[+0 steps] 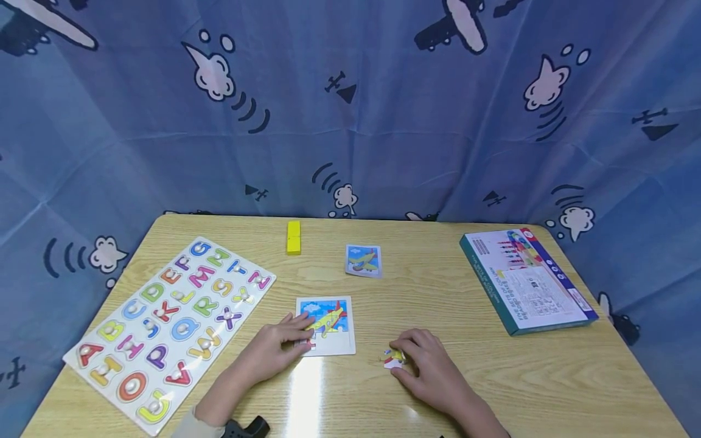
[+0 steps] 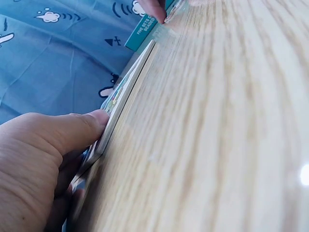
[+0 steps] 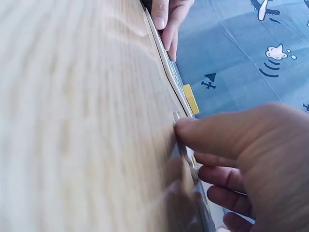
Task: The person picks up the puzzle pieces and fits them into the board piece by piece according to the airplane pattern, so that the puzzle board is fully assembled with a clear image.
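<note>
A small square jigsaw puzzle (image 1: 341, 342) with a yellow plane on a blue sky lies in its white-edged board at the table's middle. My left hand (image 1: 271, 350) rests on the board's left side, fingers spread over the picture. In the left wrist view its thumb (image 2: 94, 123) lies on the board's edge. Right of the board, my right hand (image 1: 432, 371) pinches a loose jigsaw piece (image 1: 393, 359) with yellow, white and red on it, between thumb and fingers. The right wrist view shows the piece edge-on, close to the tabletop. A reference picture card (image 1: 364, 261) of a plane lies behind the board.
An alphabet peg board (image 1: 177, 331) with knobbed letters covers the table's left. Yellow blocks (image 1: 294, 237) stand near the back edge. On the right lies a teal-sided game box (image 1: 528, 280). A blue patterned curtain (image 1: 350, 109) hangs behind the wooden table (image 1: 427, 292).
</note>
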`<state>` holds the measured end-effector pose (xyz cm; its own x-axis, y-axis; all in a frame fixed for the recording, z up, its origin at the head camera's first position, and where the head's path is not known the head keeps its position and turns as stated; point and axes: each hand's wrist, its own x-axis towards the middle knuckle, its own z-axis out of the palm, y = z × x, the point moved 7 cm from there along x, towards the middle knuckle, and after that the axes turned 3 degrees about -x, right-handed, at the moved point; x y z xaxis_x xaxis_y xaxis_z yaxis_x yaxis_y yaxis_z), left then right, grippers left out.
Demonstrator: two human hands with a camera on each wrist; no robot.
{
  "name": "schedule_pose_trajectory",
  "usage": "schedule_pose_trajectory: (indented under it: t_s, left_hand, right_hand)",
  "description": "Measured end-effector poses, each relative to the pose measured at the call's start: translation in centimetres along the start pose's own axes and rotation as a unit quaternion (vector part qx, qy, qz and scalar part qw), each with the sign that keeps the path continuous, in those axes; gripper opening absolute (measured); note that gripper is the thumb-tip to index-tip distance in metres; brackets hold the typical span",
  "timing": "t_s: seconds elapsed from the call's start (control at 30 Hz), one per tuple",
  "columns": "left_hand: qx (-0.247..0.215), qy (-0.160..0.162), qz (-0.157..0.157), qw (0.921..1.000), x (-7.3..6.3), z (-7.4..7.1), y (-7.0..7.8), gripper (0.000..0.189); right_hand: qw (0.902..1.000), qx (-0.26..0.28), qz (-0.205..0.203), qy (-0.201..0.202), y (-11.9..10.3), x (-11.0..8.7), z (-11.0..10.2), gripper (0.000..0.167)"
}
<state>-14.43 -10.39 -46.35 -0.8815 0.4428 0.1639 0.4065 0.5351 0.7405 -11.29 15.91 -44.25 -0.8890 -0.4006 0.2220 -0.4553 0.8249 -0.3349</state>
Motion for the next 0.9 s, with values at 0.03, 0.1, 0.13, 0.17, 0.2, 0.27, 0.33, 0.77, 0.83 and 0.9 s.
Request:
schedule_pose_trajectory:
  t_s: [0.03,0.1,0.13,0.17,0.2,0.27,0.33,0.77,0.83,0.9]
  left_hand:
    - [0.0,0.001,0.0,1.0,0.03,0.0,0.0,0.028]
    - [0.0,0.003,0.003,1.0,0.06,0.0,0.03,0.028]
    - [0.0,0.004,0.004,1.0,0.07,0.0,0.04,0.028]
    - [0.0,0.005,0.006,1.0,0.08,0.01,0.07,0.028]
    - [-0.001,0.005,0.007,1.0,0.08,0.01,0.09,0.028]
    - [-0.001,0.004,0.007,1.0,0.08,0.02,0.09,0.028]
    - [-0.003,0.003,0.006,1.0,0.08,0.03,0.09,0.028]
    - [-0.003,0.003,0.002,1.0,0.04,0.01,-0.01,0.028]
    - [-0.004,0.002,0.001,1.0,0.02,0.01,-0.02,0.028]
    - [-0.006,0.003,0.001,1.0,0.0,0.01,-0.03,0.028]
  right_hand:
    - [1.0,-0.002,0.002,0.003,0.12,-0.11,-0.04,0.032]
    - [0.9999,-0.003,0.001,0.014,0.3,-0.27,-0.13,0.03]
    - [0.9998,-0.002,-0.002,0.02,0.35,-0.33,-0.18,0.029]
    - [0.9996,0.0,-0.005,0.027,0.38,-0.37,-0.23,0.028]
    - [0.9994,0.001,-0.01,0.033,0.4,-0.39,-0.26,0.028]
    - [0.999,0.005,-0.019,0.041,0.39,-0.4,-0.3,0.027]
    - [0.9986,0.009,-0.025,0.045,0.37,-0.39,-0.31,0.027]
    - [0.9948,0.006,-0.061,0.082,0.17,-0.28,-0.53,0.032]
    - [0.9949,0.007,-0.06,0.081,0.05,-0.28,-0.48,0.034]
    - [0.9949,0.009,-0.064,0.077,-0.18,-0.24,-0.38,0.034]
